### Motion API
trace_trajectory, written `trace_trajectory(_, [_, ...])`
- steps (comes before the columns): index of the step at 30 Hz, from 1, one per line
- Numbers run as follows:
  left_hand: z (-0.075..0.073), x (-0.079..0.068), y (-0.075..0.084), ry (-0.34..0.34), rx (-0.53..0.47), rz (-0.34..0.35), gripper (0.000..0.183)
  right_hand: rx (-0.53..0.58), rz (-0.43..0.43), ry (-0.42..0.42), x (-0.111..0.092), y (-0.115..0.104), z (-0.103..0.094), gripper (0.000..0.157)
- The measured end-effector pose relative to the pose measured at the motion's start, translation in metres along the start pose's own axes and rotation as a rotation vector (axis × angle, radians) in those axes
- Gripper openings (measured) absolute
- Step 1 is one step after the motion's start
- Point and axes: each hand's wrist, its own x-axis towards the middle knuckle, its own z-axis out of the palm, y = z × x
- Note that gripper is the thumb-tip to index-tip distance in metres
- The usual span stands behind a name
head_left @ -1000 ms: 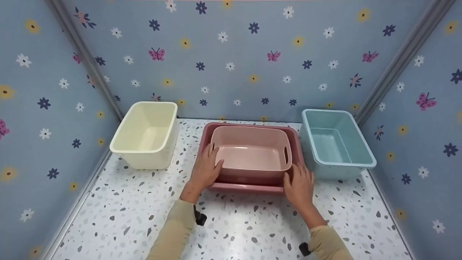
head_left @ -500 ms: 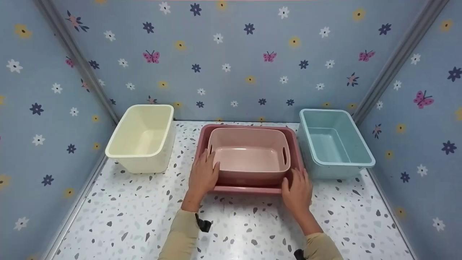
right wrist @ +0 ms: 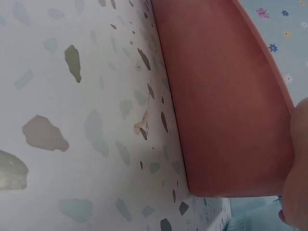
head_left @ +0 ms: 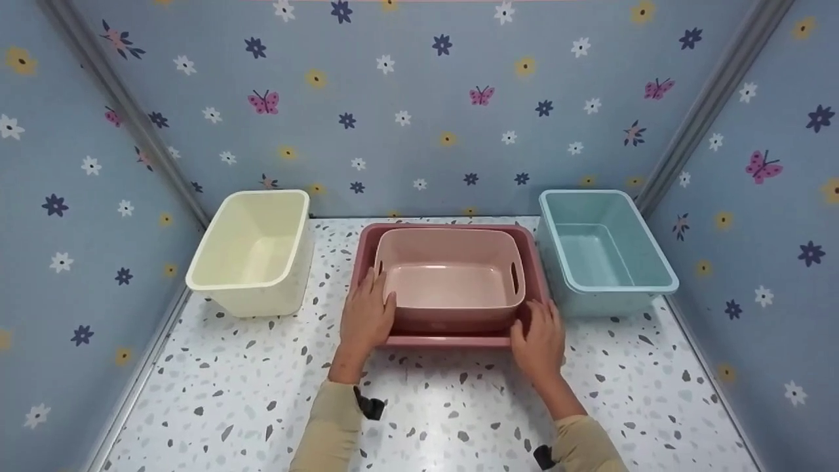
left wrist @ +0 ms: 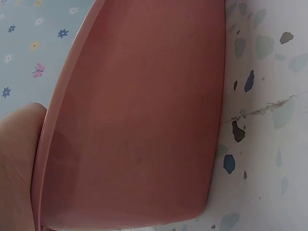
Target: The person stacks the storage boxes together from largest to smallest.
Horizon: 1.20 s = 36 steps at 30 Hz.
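Observation:
A dark pink storage bin sits flat on the speckled tabletop, with a smaller light pink storage bin with side handle holes inside it. My left hand rests on the dark bin's front left corner, fingers fairly straight along the rim, thumb toward the smaller bin. At the front right corner my right hand grips the rim, fingers bent over it and thumb on the inner side. In both wrist views the dark bin's front wall stands on the table; most fingers are hidden there.
To the left stands a cream bin; to the right, close to the pink pair, a light blue bin. Flowered panels enclose the table at the back and both sides.
The head view has shifted slightly. My left hand has drawn back a little along the rim, off the smaller bin's edge; my right hand and the bins show little change.

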Motion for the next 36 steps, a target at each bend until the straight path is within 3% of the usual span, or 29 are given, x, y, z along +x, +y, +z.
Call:
trace_trajectory(6, [-0.005, -0.002, -0.004, -0.001, 0.005, -0.023, 0.063, 0.041, 0.001, -0.014, 0.001, -0.006, 0.001, 0.044])
trace_trajectory(11, [-0.005, -0.001, -0.004, -0.008, -0.002, -0.018, 0.065, 0.105, -0.085, 0.069, 0.013, -0.004, -0.012, 0.038])
trace_trajectory(16, [0.002, -0.004, -0.002, -0.028, 0.01, -0.024, 0.067, -0.009, -0.083, 0.175, 0.039, 0.012, -0.037, 0.038])
trace_trajectory(20, [0.004, -0.003, -0.001, -0.021, 0.013, -0.038, 0.07, -0.115, 0.063, 0.085, 0.06, 0.026, -0.055, 0.045])
trace_trajectory(23, [0.002, 0.0, 0.002, -0.031, 0.007, -0.061, 0.073, -0.171, 0.123, 0.002, 0.071, 0.034, -0.061, 0.043])
trace_trajectory(29, [-0.001, 0.003, 0.003, -0.027, -0.005, -0.079, 0.074, -0.237, 0.035, 0.004, 0.075, 0.046, -0.055, 0.03])
trace_trajectory(36, [-0.002, 0.005, 0.003, -0.022, -0.011, -0.073, 0.074, -0.263, -0.039, 0.038, 0.07, 0.054, -0.05, 0.026])
